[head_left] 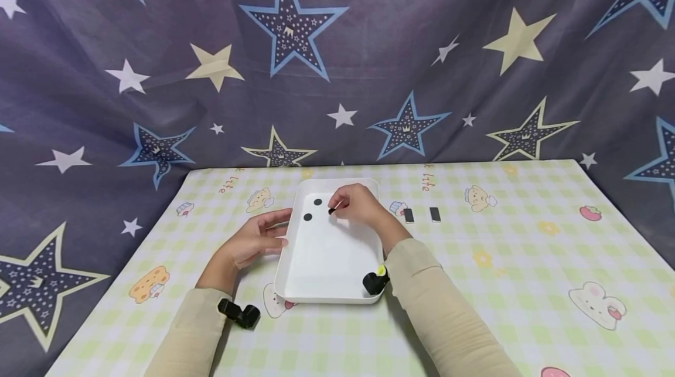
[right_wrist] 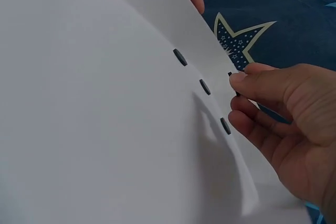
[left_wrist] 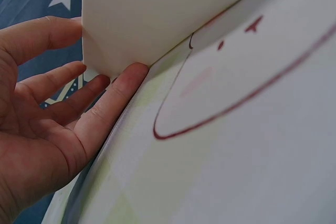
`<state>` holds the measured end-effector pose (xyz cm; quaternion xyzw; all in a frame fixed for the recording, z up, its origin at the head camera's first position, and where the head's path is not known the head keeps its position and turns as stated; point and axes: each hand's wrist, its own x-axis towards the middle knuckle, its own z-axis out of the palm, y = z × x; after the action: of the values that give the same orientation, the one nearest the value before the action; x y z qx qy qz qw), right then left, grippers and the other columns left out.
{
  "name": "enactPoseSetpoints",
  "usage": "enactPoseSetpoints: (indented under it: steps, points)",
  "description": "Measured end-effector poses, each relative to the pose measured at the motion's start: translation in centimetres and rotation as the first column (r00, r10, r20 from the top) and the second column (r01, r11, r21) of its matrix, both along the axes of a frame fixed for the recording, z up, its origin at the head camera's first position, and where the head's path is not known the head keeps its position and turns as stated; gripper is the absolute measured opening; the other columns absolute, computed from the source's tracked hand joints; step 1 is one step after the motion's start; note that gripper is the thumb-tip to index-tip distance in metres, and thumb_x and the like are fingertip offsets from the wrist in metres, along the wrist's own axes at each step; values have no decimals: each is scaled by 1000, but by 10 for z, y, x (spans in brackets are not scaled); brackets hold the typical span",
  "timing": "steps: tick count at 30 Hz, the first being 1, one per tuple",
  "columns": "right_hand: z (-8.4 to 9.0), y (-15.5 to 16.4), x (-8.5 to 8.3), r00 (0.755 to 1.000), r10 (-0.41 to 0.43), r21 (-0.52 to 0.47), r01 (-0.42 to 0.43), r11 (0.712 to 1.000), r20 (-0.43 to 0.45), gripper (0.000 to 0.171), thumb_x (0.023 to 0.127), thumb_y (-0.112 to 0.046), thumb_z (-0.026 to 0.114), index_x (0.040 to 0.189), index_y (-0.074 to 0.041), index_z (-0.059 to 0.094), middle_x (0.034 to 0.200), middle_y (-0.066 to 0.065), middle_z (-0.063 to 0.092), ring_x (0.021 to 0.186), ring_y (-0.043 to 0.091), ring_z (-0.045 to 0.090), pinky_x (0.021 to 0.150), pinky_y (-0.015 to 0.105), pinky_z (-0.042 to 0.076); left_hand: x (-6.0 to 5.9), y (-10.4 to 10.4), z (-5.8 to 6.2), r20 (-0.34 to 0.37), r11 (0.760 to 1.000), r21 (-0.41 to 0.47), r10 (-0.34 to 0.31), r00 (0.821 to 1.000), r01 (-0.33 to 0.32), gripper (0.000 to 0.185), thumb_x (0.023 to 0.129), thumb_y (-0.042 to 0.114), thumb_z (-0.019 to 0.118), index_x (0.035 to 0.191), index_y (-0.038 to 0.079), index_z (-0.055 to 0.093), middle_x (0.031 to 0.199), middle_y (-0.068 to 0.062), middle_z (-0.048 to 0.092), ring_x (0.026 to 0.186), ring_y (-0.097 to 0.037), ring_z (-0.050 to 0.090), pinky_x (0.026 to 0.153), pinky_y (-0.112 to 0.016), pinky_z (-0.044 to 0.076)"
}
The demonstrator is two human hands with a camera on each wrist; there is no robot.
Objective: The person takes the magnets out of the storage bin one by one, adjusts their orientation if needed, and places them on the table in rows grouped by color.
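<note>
**Two hands at a white tray, one pinching a small black piece**

Two bare hands work at a shallow white tray (head_left: 329, 248) on a table covered with a pale green checked cloth (head_left: 501, 260) printed with cartoon animals. The right hand (head_left: 358, 204) reaches over the far part of the tray, its thumb and forefinger pinching a small black piece (head_left: 332, 210) just above the tray floor. The right wrist view shows the fingers curled round that piece, close to the tray's far wall. The left hand (head_left: 258, 239) grasps nothing: its fingers lie straight and relaxed against the outside of the tray's left wall, as the left wrist view confirms, steadying it.

Two black discs (head_left: 313, 209) already lie flat on the tray floor, just left of the pinched piece; the right wrist view shows three dark discs in a row, so one is likely hidden behind the hand in the head view.

To do this well, it seems wise to keep the left hand pressed against the wall so the tray does not slide, and to keep the piece level and clear of its neighbours.

Further out, two dark rectangular pieces (head_left: 422, 215) lie on the cloth to the right of the tray. Each cream sleeve carries a small black camera at the wrist. Behind the table hangs a dark curtain (head_left: 337, 60) patterned with stars.
</note>
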<state>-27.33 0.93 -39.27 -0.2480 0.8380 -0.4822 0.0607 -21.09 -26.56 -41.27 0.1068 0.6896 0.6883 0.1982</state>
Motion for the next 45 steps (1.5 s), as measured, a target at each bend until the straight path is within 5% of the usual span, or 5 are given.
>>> enactPoseSetpoints:
  steps: [27, 45]
  points:
    - [40, 29, 17, 997, -68, -17, 67, 998, -47, 13, 82, 3, 73, 94, -3, 73, 84, 4, 68, 79, 19, 63, 72, 28, 53, 1, 0, 0, 0, 1000, -14, 0, 1000, 0, 81, 80, -10, 67, 151, -2, 29, 155, -22, 28, 134, -40, 40, 88, -41, 54]
    - [39, 70, 33, 990, -92, -31, 89, 996, -107, 12, 81, 4, 73, 91, -2, 71, 82, 5, 68, 74, 19, 63, 70, 32, 53, -2, 1, 0, 9, 1000, -15, 9, 1000, -9, 80, 80, -10, 67, 151, -2, 30, 155, -22, 28, 135, -41, 38, 88, -39, 54]
